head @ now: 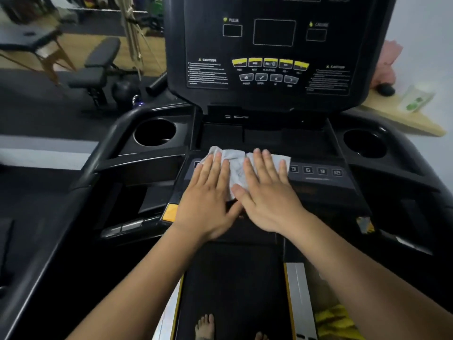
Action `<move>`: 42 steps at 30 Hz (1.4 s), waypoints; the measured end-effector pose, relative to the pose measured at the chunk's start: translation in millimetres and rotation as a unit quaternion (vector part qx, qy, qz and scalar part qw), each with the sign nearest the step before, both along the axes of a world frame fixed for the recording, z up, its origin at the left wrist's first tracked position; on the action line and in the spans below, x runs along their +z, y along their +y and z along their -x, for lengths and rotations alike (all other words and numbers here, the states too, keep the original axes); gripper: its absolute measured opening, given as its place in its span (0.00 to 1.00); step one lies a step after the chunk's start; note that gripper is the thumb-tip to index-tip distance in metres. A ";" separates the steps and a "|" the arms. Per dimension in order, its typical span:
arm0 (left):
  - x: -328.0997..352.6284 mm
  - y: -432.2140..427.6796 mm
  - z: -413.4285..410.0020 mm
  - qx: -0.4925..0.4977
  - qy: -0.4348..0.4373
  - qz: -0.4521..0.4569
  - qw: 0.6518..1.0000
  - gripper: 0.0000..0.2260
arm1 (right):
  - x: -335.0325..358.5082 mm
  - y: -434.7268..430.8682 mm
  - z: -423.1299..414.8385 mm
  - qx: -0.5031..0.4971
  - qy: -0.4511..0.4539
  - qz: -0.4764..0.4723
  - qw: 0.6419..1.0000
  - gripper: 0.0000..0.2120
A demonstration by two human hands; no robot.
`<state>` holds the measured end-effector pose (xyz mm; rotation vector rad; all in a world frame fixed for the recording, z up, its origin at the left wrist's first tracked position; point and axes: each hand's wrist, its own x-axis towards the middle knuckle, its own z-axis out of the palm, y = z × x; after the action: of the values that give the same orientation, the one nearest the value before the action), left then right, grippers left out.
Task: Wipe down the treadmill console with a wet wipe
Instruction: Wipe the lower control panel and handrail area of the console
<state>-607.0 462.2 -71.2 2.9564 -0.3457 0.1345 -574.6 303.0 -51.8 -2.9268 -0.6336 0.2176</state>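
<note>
The black treadmill console [274,77] fills the middle of the view, with an upright display panel and yellow buttons [269,63]. Below it runs a lower button strip [316,171] with numbered keys. A white wet wipe [235,165] lies spread flat on the left half of that strip. My left hand [208,202] presses on the wipe's left part, palm down, fingers apart. Beside it, my right hand [267,195] presses on the wipe's right part the same way. The two thumbs nearly touch.
Round cup holders sit at the left [155,132] and right [364,143] of the console. A wooden shelf [404,119] at right carries a wipes pack [416,100]. A weight bench [98,69] stands at left. My bare feet [206,326] stand on the belt.
</note>
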 end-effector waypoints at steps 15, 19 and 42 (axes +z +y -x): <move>-23.2 49.5 55.7 0.089 0.012 0.097 0.991 0.44 | -6.3 61.9 24.1 0.188 -0.026 0.017 0.982 0.34; -16.7 -4.9 30.3 0.033 -0.021 -0.009 0.999 0.45 | -3.0 3.0 17.3 0.114 -0.044 0.045 0.991 0.33; -10.6 -152.5 -18.5 -0.333 -0.090 0.035 0.938 0.23 | -49.6 -161.1 86.4 -0.206 -0.146 -0.123 0.960 0.29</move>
<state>-588.5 309.7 -81.8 2.5862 -1.2987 0.3162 -661.0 141.9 -101.4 -2.7796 -0.0601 -0.3204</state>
